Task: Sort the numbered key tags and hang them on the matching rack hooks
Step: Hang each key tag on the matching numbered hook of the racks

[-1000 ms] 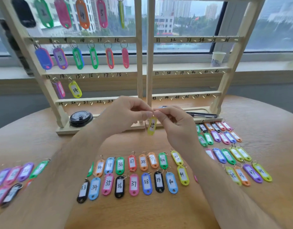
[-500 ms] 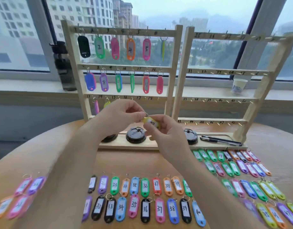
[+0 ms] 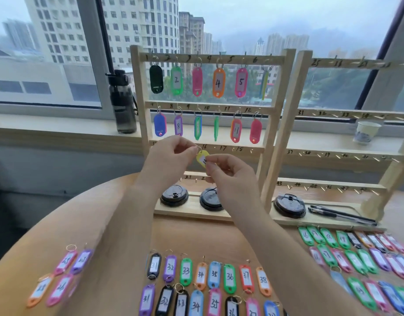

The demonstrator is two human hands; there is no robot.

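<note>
A yellow key tag (image 3: 201, 157) hangs in the air in front of the third rail of the left wooden rack (image 3: 267, 142), near the hooks marked 16 and 17. My left hand (image 3: 169, 159) pinches its metal ring from the left. My right hand (image 3: 228, 173) pinches the tag's lower end between thumb and fingertip. The rack's two upper rails carry tags on hooks 1 to 12. My hands hide the left part of the third rail.
A second, bare rack (image 3: 347, 156) stands to the right. Rows of numbered tags (image 3: 208, 283) lie on the round table, more at right (image 3: 365, 254) and left (image 3: 59, 277). Black lids (image 3: 174, 198) and pens (image 3: 340, 215) sit on the rack bases. A bottle (image 3: 122, 103) and cup (image 3: 366, 132) stand on the sill.
Both hands have carried the yellow tag up from low over the table to the rack's third rail. The view has tilted upward and shifted left.
</note>
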